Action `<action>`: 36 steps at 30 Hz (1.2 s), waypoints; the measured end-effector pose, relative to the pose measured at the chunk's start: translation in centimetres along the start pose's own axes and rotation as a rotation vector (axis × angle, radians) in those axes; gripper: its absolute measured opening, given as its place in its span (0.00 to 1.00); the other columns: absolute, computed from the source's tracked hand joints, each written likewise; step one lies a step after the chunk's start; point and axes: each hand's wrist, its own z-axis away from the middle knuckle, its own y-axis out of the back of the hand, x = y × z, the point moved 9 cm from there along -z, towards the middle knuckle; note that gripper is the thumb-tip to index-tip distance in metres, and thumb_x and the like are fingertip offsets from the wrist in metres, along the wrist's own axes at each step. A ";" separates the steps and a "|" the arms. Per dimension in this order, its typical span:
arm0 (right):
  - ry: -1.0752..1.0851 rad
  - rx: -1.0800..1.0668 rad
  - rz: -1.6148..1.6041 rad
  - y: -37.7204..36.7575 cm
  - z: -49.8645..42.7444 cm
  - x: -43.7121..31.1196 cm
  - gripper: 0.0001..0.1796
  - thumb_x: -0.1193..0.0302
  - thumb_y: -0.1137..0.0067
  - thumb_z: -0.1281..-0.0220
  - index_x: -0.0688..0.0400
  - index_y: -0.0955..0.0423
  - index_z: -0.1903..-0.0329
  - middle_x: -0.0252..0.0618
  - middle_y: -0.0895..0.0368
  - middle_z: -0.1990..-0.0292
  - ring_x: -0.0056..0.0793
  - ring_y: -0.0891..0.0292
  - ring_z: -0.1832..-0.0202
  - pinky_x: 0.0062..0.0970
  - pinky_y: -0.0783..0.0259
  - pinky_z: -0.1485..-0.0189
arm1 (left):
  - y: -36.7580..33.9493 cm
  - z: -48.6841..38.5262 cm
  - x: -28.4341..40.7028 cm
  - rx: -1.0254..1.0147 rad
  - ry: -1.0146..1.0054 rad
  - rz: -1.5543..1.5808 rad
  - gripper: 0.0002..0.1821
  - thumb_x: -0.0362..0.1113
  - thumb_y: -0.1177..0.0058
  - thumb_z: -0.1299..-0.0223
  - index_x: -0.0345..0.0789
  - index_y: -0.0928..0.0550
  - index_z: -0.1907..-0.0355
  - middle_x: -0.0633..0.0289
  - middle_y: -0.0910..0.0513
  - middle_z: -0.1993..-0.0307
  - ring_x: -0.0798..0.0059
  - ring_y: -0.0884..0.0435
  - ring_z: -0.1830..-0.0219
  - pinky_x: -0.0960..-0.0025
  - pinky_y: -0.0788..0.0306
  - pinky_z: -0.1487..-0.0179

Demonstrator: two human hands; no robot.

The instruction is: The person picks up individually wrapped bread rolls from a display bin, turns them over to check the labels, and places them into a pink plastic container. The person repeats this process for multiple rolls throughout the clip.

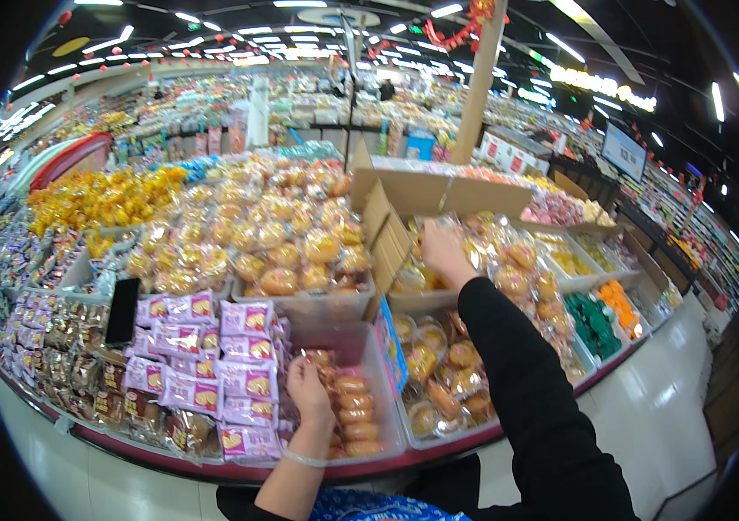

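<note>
My left hand [308, 389] is at the left side of a clear plastic bin [388, 384], its fingers at wrapped buns [357, 415] standing in a column. Purple-and-white snack packets [251, 379] are stacked just left of it. My right hand [442, 250] reaches over an open cardboard box [441, 189], at wrapped round pastries [412, 279] behind the lower right bin. The fingers of both hands are curled, and whether they grip a packet cannot be made out. More wrapped pastries [457, 365] lie in the bin below my right forearm.
A black phone [122, 312] rests on packets at the left. Piled wrapped pastries [278, 254] and yellow packets [109, 195] rise behind. Green packets [594, 325] and orange packets [619, 306] fill bins at the right. The display's dark red edge [434, 461] runs before me. A post [480, 84] stands behind.
</note>
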 end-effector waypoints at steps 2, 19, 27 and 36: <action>-0.130 -0.154 0.028 -3.6 -1.5 0.6 0.19 0.71 0.43 0.41 0.65 0.31 0.48 0.62 0.19 0.56 0.56 0.19 0.51 0.47 0.24 0.49 | 0.0 0.2 0.1 0.001 -0.018 -0.031 0.08 0.34 0.54 0.25 0.35 0.22 0.60 0.69 0.24 0.72 0.84 0.27 0.74 0.78 0.32 0.71; -0.238 0.400 -2.321 8.6 3.8 0.5 0.27 0.69 0.54 0.35 0.64 0.34 0.35 0.53 0.23 0.43 0.45 0.23 0.44 0.45 0.24 0.42 | -0.9 0.6 -0.1 -0.049 0.055 0.008 0.08 0.38 0.52 0.25 0.37 0.23 0.60 0.73 0.26 0.77 0.90 0.31 0.78 0.83 0.38 0.77; -0.535 -0.175 -2.846 7.8 18.4 -17.4 0.26 0.61 0.56 0.27 0.61 0.35 0.33 0.54 0.28 0.37 0.51 0.28 0.37 0.50 0.29 0.35 | -0.6 0.5 1.0 -0.032 0.004 -0.028 0.10 0.38 0.53 0.24 0.35 0.22 0.55 0.72 0.26 0.74 0.88 0.32 0.79 0.80 0.38 0.79; -0.526 0.024 -2.320 -2.2 20.8 -18.8 0.19 0.68 0.50 0.24 0.61 0.33 0.36 0.40 0.22 0.42 0.31 0.23 0.42 0.35 0.25 0.39 | -3.4 1.7 3.4 -0.290 -0.059 0.104 0.35 0.64 0.60 0.27 0.30 0.22 0.48 0.62 0.18 0.56 0.80 0.20 0.60 0.77 0.25 0.56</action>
